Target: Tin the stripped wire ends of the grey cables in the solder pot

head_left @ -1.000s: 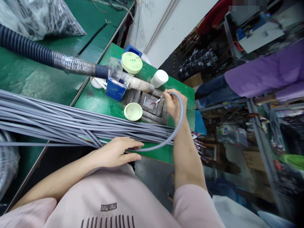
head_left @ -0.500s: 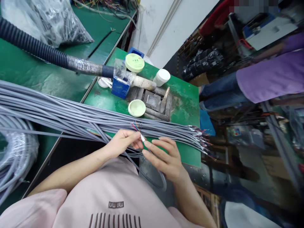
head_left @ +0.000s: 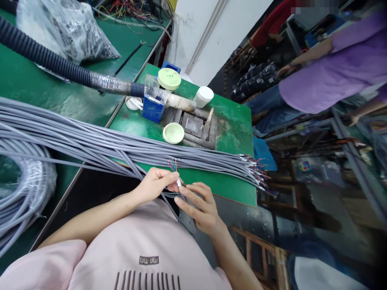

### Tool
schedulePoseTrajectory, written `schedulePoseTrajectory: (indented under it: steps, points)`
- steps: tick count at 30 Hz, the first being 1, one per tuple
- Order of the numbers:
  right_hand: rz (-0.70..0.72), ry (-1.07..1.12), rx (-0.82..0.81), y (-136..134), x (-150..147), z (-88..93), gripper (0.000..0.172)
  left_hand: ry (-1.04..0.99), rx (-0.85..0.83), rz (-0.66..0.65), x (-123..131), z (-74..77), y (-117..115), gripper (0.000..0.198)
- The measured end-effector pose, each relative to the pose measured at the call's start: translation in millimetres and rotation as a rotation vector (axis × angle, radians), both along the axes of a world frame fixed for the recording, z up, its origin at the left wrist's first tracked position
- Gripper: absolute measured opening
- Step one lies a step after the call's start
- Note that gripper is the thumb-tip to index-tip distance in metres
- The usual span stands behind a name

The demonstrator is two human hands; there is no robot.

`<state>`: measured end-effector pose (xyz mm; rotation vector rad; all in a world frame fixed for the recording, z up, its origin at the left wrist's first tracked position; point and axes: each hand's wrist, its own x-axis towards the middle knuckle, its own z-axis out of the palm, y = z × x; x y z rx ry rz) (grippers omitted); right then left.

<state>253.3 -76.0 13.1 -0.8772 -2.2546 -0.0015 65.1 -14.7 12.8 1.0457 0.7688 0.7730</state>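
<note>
My left hand is closed, thumb and fingers pinching the end of a grey cable with a white sleeve on it. Thin coloured wires fan out above the thumb. Just to the right, my right hand has its fingers stretched and slightly apart, the foremost fingertip at the sleeve's lower end. Whether any cable lies between those fingers is hidden. Beyond both hands runs a thick bundle of grey cables, its stripped ends at the right.
A blackened solder pot stands on the green table, beside a pale green dish, a white tub and a round lidded tin. A ribbed hose crosses from the left. A person in purple stands at right.
The held cable end has turned more upright, and the right hand has shifted slightly left with it. The person in purple has moved left in view.
</note>
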Motion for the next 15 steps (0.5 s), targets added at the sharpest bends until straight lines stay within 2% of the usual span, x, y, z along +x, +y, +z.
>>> schedulePoseTrajectory:
  steps: [3, 5, 7, 9, 12, 15]
  points:
    - [0.018, 0.107, -0.056, -2, 0, -1.9, 0.039, 0.032, 0.017, -0.007, 1, 1.1, -1, 0.043]
    - [-0.034, 0.240, -0.152, -2, -1, -0.4, 0.040, 0.062, 0.028, -0.018, 2, 2.5, -2, 0.041]
    - [-0.126, 0.354, -0.333, -1, -5, 3.5, 0.030, 0.086, 0.036, -0.031, 4, 3.9, -2, 0.038]
    - [-0.176, 0.433, -0.582, 1, -10, 8.4, 0.013, 0.094, 0.039, -0.043, 7, 4.6, -3, 0.036]
    - [-0.203, 0.562, -0.915, 5, -18, 13.6, 0.024, 0.056, 0.017, -0.011, 11, 3.7, -2, 0.034]
    - [-0.262, 0.680, -1.079, 7, -24, 14.5, 0.024, -0.065, -0.066, 0.121, 12, 1.4, -1, 0.030]
